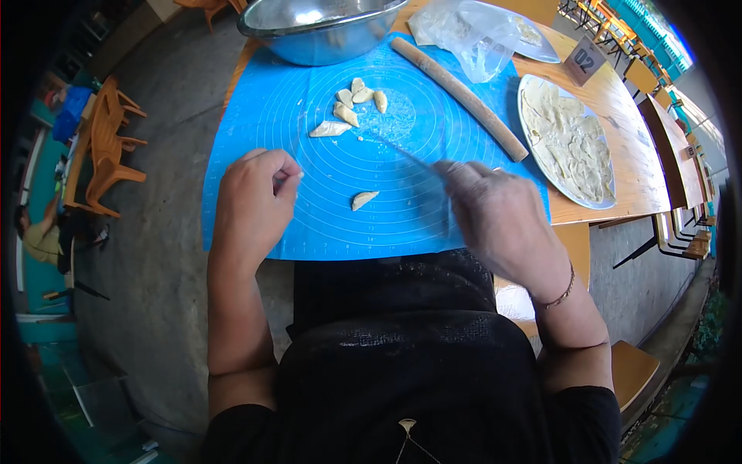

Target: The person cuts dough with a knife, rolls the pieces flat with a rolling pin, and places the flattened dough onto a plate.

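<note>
My right hand is closed around the handle of a knife, whose thin blade points up and left over the blue mat and is blurred. My left hand is loosely curled at the mat's left side, thumb against fingers, with nothing visible in it. Between the hands, one small cut piece of dough lies alone on the blue silicone mat. Farther up lie several more dough pieces, grouped near a floury patch. The longest piece is nearest to me.
A wooden rolling pin lies slantwise on the mat's right side. Beyond stands a metal bowl; a plastic bag is beside it. An oval plate on the right holds flattened dough. A number sign stands behind it.
</note>
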Available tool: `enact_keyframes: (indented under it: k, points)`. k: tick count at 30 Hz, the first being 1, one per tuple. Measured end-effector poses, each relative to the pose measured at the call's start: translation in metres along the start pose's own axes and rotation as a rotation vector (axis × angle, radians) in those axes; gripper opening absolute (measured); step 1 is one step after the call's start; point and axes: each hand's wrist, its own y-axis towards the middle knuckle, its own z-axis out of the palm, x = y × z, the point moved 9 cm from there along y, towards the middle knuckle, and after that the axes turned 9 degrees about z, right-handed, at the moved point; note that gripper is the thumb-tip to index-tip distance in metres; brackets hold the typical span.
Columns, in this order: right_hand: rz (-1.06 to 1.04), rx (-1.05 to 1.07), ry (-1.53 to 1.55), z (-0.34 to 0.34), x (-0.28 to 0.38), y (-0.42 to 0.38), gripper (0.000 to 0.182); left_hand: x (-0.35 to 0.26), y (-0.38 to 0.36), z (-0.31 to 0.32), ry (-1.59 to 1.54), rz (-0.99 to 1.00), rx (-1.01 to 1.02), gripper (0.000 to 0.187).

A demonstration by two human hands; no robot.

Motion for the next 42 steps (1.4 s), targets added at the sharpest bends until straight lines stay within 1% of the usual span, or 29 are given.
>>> enact_keyframes:
  k: [1,2,4,5,7,8,9,11,13,15,16,18,19,20,21,22,24,27,29,31,32,33,34,35,36,37,38,40,42]
  points:
    - [0.043,-0.081,-0.107,-0.008,-0.010,0.000,0.031,-0.003,0.003,-0.004,0.218,0.046,-0.036,0.009]
    - [0.045,-0.090,-0.112,-0.010,-0.020,-0.001,0.031,-0.002,0.004,0.001,0.217,0.055,-0.040,0.009]
    - [0.068,-0.261,-0.063,-0.027,-0.038,-0.003,0.041,-0.016,0.000,-0.007,0.229,0.166,-0.242,0.014]
    - [0.067,-0.264,-0.071,-0.032,-0.041,-0.002,0.041,-0.020,-0.001,-0.005,0.224,0.170,-0.248,0.014]
    - [0.258,-0.357,-0.232,-0.053,-0.058,0.000,0.041,-0.042,-0.002,0.014,0.134,0.309,-0.111,0.015]
    - [0.298,-0.355,-0.300,-0.056,-0.065,0.005,0.039,-0.047,-0.002,0.027,0.045,0.311,-0.002,0.017]
    - [0.302,-0.366,-0.308,-0.056,-0.074,0.012,0.039,-0.052,-0.002,0.032,0.042,0.325,-0.007,0.017]
    - [0.333,-0.233,-0.363,-0.038,-0.100,0.031,0.038,-0.064,-0.004,0.045,0.089,0.400,0.039,0.017]
    - [0.363,-0.202,-0.398,-0.026,-0.107,0.043,0.041,-0.069,-0.002,0.045,0.124,0.406,0.045,0.015]
    - [0.392,-0.161,-0.427,-0.019,-0.113,0.053,0.043,-0.063,-0.001,0.054,0.047,0.291,0.176,0.013]
    - [0.341,-0.165,-0.467,-0.018,-0.111,0.058,0.041,-0.064,0.000,0.054,0.051,0.294,0.174,0.013]
    - [0.291,-0.174,-0.504,-0.017,-0.108,0.065,0.040,-0.052,0.003,0.062,-0.196,0.133,0.213,0.013]
    - [0.261,-0.247,-0.492,-0.022,-0.104,0.067,0.035,-0.053,0.007,0.064,-0.191,0.135,0.212,0.013]
    - [0.231,-0.317,-0.480,-0.026,-0.100,0.069,0.031,-0.049,0.012,0.065,-0.199,0.092,0.166,0.014]
    - [0.229,-0.318,-0.478,-0.024,-0.098,0.074,0.031,-0.046,0.016,0.067,-0.208,0.047,0.119,0.016]
    - [0.182,-0.274,-0.465,-0.017,-0.093,0.082,0.027,-0.047,0.021,0.074,-0.207,0.047,0.119,0.016]
    - [0.110,-0.179,-0.448,-0.002,-0.078,0.092,0.023,-0.053,0.034,0.074,-0.177,0.051,-0.052,0.019]
    - [0.136,-0.161,-0.389,0.021,-0.079,0.103,0.024,-0.073,0.049,0.090,-0.177,0.084,-0.089,0.021]
    - [0.156,-0.177,-0.348,0.020,-0.077,0.105,0.024,-0.080,0.052,0.104,-0.179,0.145,-0.104,0.018]
    - [0.186,-0.122,-0.302,0.018,-0.076,0.102,0.047,-0.094,0.048,0.119,-0.068,0.297,-0.062,0.019]
    - [0.183,-0.121,-0.301,0.015,-0.076,0.100,0.047,-0.101,0.043,0.119,-0.046,0.379,-0.108,0.022]
    - [0.270,-0.084,-0.165,0.013,-0.087,0.097,0.045,-0.100,0.040,0.117,-0.045,0.376,-0.105,0.022]
    - [0.358,-0.043,-0.029,0.011,-0.095,0.090,0.042,-0.102,0.036,0.112,-0.039,0.386,-0.100,0.023]
    - [0.358,-0.034,-0.027,0.003,-0.094,0.078,0.042,-0.103,0.032,0.107,-0.035,0.392,-0.096,0.024]
    - [0.342,-0.036,0.195,-0.012,-0.085,0.059,0.035,-0.101,0.028,0.100,-0.038,0.381,-0.093,0.024]
    - [0.325,-0.040,0.417,-0.021,-0.083,0.042,0.029,-0.093,0.026,0.084,-0.145,0.316,-0.163,0.023]
    - [0.330,-0.036,0.418,-0.022,-0.089,0.031,0.029,-0.084,0.024,0.070,-0.251,0.254,-0.232,0.022]
    - [0.096,-0.053,0.467,-0.030,-0.077,0.012,0.036,-0.080,0.021,0.028,-0.319,0.351,-0.443,0.012]
    - [0.053,-0.025,0.377,-0.029,-0.063,-0.001,0.035,-0.088,0.020,-0.008,-0.158,0.482,-0.618,0.006]
